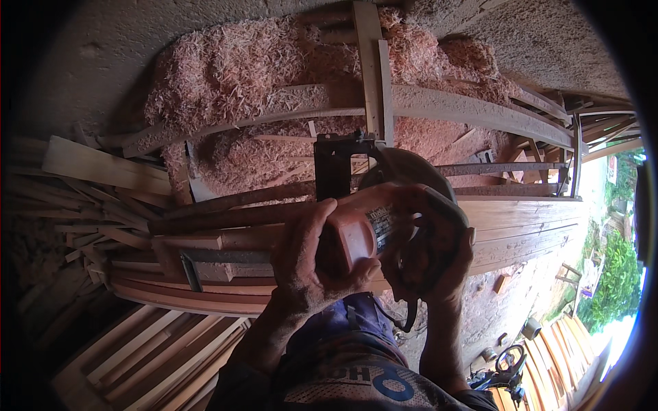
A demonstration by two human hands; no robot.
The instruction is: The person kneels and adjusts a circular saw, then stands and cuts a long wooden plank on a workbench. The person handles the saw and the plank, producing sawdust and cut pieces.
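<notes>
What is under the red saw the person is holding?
Under the red circular saw, held by the left hand and right hand, lie long wooden planks on a dark metal frame. The blade and the cut spot are hidden by the saw and hands.

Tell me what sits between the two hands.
In the head view, the red circular saw's body fills the stretch between the left hand and right hand; both grip it.

One view only: a head-worn fisheye looks steeply down, close over both hands and the saw, with stacked planks and shavings beyond; edges bend toward the rim.
</notes>
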